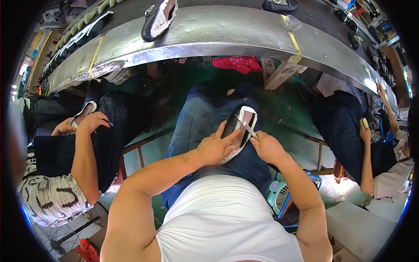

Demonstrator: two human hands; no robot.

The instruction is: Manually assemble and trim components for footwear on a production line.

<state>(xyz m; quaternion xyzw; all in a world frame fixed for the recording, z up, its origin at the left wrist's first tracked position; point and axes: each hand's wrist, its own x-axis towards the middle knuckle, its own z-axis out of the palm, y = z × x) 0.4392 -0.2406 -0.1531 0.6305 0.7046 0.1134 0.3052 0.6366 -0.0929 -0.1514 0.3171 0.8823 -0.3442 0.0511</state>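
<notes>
A black shoe (230, 126) with a ragged white edge around its underside and a pinkish-brown inner sole rests on my lap, over my blue trousers. My left hand (214, 147) grips it from the left side, fingers lying across the sole. Closed around a slim, pale, knife-like tool (246, 126) is my right hand (267, 149), at the shoe's right edge. The tool's tip reaches across the sole toward the black upper; whether it touches the white edge I cannot tell.
Ahead runs a metal-edged bench (218, 32) bearing a similar shoe (158, 21) and a clear cup (292, 23). Co-workers sit on both sides, the left one holding a shoe (84, 112). A green fan (278, 194) stands by my right side; pink cloth (238, 64) lies under the bench.
</notes>
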